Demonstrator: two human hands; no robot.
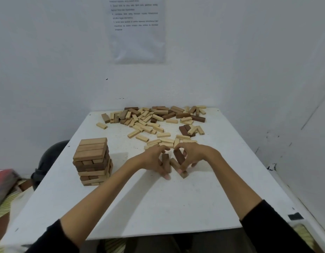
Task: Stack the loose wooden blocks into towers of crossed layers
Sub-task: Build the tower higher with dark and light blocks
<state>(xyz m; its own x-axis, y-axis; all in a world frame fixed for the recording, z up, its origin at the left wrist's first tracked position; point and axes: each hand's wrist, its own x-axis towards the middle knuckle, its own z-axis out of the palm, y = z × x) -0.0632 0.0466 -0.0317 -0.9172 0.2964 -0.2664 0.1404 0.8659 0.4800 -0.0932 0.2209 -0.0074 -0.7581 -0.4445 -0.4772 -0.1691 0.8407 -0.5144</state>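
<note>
**Both hands on blocks at mid-table**

The left hand (155, 159) and right hand (191, 156) meet over the middle of the white table (158, 207), fingertips almost touching at the far side. The left hand's fingers are curled round a dark brown block (166, 162), with the thumb reaching toward the near side. The right hand's fingers and thumb are curled round a reddish-brown block (179, 156), held tilted. Between the two lies a tan block (174, 164), slanting toward the near right; I cannot tell whether either hand grips it.

A finished tower (93, 159) of crossed layers stands on the left of the table, well apart from the hands. The loose blocks (154, 117) lie scattered across the far end, the closest of them just beyond the fingers. Black sleeves (267, 229) cover both forearms near the camera. A printed sheet (138, 30) hangs on the far wall (48, 61).
</note>
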